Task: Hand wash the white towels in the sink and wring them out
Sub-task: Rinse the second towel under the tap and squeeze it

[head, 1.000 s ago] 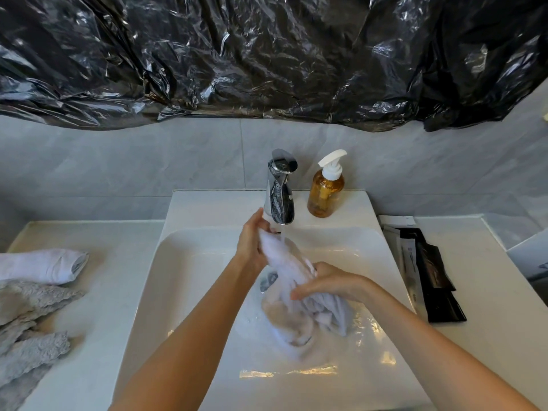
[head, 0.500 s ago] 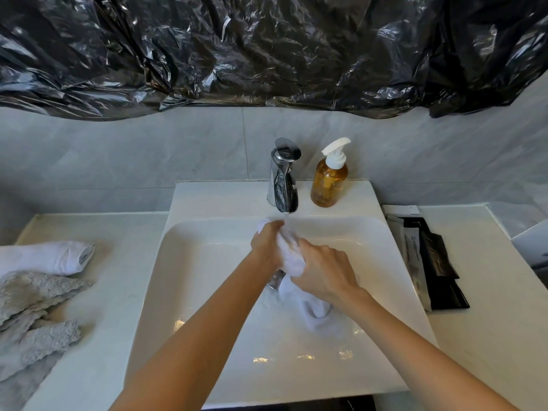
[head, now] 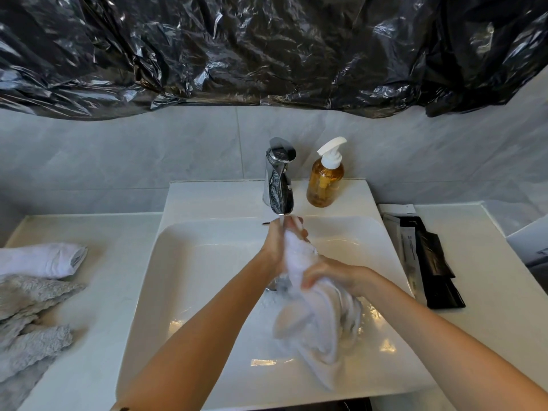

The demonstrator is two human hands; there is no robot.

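Now the right hand clutches the white towel low in the sink; beyond it the left hand grips the top under the faucet. Best rub the two grips together, keeping the cloth inside the stream.

Bare forearms, no sleeves, hands without rings

faucet and soap bottle crowd, seemingly, basin's rear

glossy ceramic sink, chrome faucet, wet cloth towel.
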